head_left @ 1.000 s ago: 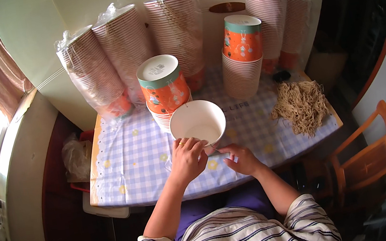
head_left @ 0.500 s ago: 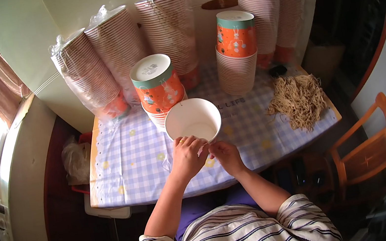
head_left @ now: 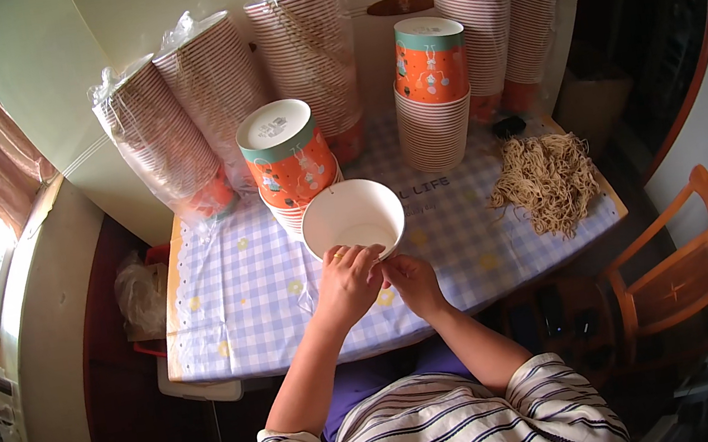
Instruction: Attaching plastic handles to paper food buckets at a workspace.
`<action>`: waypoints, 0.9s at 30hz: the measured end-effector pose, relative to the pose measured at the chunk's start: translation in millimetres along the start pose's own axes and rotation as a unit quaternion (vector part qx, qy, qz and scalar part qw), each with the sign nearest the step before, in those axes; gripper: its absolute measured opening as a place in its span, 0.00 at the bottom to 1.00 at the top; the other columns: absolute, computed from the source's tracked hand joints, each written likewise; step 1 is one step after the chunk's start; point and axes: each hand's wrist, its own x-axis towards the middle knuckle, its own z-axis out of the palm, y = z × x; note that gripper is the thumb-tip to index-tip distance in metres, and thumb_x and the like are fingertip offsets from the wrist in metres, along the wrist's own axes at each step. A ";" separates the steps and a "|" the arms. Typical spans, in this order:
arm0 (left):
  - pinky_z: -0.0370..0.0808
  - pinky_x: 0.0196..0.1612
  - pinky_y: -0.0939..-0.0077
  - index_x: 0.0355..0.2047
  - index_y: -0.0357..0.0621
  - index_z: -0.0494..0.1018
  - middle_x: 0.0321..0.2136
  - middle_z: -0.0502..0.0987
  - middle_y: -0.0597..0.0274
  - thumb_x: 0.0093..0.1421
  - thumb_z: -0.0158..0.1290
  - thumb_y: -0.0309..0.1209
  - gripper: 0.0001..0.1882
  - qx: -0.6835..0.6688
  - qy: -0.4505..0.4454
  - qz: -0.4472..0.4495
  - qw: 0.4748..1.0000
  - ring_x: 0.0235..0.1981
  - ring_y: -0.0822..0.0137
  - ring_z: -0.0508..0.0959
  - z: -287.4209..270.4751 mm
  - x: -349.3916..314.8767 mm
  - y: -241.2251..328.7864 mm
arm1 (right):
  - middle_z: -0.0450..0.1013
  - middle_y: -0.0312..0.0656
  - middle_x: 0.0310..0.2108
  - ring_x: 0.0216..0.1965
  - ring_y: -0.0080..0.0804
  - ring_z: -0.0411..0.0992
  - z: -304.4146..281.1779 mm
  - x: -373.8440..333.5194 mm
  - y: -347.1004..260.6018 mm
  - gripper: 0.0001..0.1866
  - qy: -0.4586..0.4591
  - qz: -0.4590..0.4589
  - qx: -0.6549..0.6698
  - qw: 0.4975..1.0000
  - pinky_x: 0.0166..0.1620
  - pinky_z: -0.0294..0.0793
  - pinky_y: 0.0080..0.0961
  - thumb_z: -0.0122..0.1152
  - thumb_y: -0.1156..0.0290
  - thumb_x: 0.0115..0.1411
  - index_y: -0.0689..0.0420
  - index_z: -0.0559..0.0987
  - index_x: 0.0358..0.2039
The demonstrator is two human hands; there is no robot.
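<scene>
A white-lined paper bucket (head_left: 350, 210) is tilted with its mouth toward me above the tablecloth. My left hand (head_left: 343, 285) grips its near rim, fingers over the edge and inside. Close beside it, my right hand (head_left: 413, 287) has its thumb and fingertips pinched together just outside the same rim. Whatever lies between those fingertips is too small to make out. A tiny dark spot shows near the bucket's far rim. Directly behind stands a short stack of upside-down orange paper buckets (head_left: 290, 162), the top one with a green band and white base.
Another upside-down bucket stack (head_left: 431, 72) stands at the back right. Tall plastic-wrapped stacks (head_left: 306, 54) line the wall. A heap of beige strings (head_left: 547, 183) lies on the checked tablecloth (head_left: 236, 321) at right. A wooden chair (head_left: 675, 274) stands beyond the table's right edge.
Both hands stay at the bucket's near rim, with only slight shifts of the fingers. The bucket and stacks keep their places; the view itself has moved a little.
</scene>
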 end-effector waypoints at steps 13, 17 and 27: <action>0.67 0.51 0.59 0.40 0.44 0.70 0.26 0.74 0.60 0.46 0.57 0.27 0.18 0.044 -0.026 0.090 0.995 0.32 0.59 0.75 4.0 0.4 -4.1 | 0.72 0.35 0.22 0.25 0.17 0.68 -0.5 -4.6 -2.6 0.09 -0.003 0.010 0.010 1.000 0.31 0.67 0.17 0.51 0.69 0.61 0.62 0.75 0.31; 0.68 0.50 0.58 0.39 0.43 0.70 0.26 0.74 0.60 0.46 0.58 0.27 0.18 0.009 -0.021 0.092 0.996 0.33 0.59 0.76 5.5 -1.0 -7.6 | 0.72 0.34 0.22 0.24 0.18 0.68 -1.9 -3.6 0.8 0.09 0.002 -0.003 0.013 1.000 0.30 0.67 0.17 0.51 0.69 0.61 0.61 0.75 0.31; 0.68 0.52 0.56 0.39 0.41 0.69 0.25 0.75 0.60 0.47 0.58 0.28 0.18 -0.021 -0.013 0.097 0.995 0.31 0.60 0.77 6.5 -3.1 -13.9 | 0.72 0.34 0.18 0.21 0.19 0.68 -5.0 -2.0 8.0 0.10 0.011 0.005 -0.061 0.998 0.26 0.66 0.19 0.55 0.66 0.59 0.60 0.78 0.29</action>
